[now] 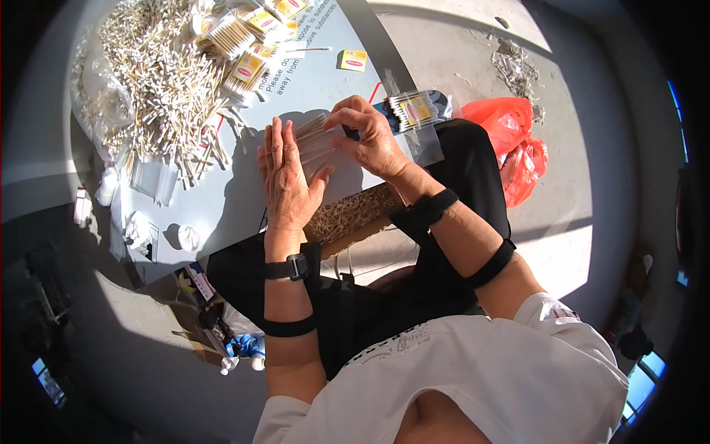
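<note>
A thin row of cotton swabs (313, 138) lies between my hands, just over the grey tabletop. My left hand (287, 177) has its fingers stretched out straight, the palm side against the swabs' left ends and the thumb apart. From the other side, my right hand (371, 139) curls its thumb and forefinger around the right ends of the swabs. Part of the row is hidden by the fingers. Beyond my right hand, a clear pack of swabs with a yellow card (416, 111) lies at the table's edge.
A big heap of loose swabs (159, 81) spreads over the table's far left, beside several packed bundles (248, 70). One yellow card (353, 61) lies alone. Below the table edge is a box of swabs (351, 216). Red plastic bags (510, 140) stand on the floor at right.
</note>
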Demonstrator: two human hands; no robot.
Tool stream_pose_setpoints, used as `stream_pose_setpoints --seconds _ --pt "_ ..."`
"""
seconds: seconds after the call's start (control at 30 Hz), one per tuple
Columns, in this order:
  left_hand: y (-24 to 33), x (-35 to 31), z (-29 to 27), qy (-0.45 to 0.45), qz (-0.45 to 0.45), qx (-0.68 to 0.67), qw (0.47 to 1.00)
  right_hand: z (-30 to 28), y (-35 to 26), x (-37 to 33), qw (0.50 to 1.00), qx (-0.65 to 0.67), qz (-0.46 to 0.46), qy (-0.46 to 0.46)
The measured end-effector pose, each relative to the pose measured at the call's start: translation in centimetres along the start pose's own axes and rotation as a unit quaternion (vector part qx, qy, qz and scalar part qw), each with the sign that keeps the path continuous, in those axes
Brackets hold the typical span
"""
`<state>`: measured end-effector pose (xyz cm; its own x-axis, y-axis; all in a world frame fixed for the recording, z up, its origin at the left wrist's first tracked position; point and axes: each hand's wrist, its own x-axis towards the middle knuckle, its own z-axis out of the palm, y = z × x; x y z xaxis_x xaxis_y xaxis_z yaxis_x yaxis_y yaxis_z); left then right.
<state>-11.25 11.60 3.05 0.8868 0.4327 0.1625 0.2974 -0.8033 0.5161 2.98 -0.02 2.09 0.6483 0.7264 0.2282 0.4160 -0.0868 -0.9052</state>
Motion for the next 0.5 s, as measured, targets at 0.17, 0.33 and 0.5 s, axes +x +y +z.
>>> stream_pose_setpoints --seconds 0.17,0.33,0.5 --pt "-0.3 -0.5 1.3 -0.04 0.009 0.149 0.988 0.2 -0.1 -0.9 0.962 -0.213 -0.161 -0.049" --pt "0.2 -0.7 1.5 -0.041 -0.011 0.146 0.988 0.7 0.3 -2.3 0.963 -0.219 -0.15 -0.036" --pt "0.3 -0.7 1.4 -0.037 -0.006 0.147 0.988 0.5 0.1 -2.1 0.965 -0.205 -0.162 -0.033"
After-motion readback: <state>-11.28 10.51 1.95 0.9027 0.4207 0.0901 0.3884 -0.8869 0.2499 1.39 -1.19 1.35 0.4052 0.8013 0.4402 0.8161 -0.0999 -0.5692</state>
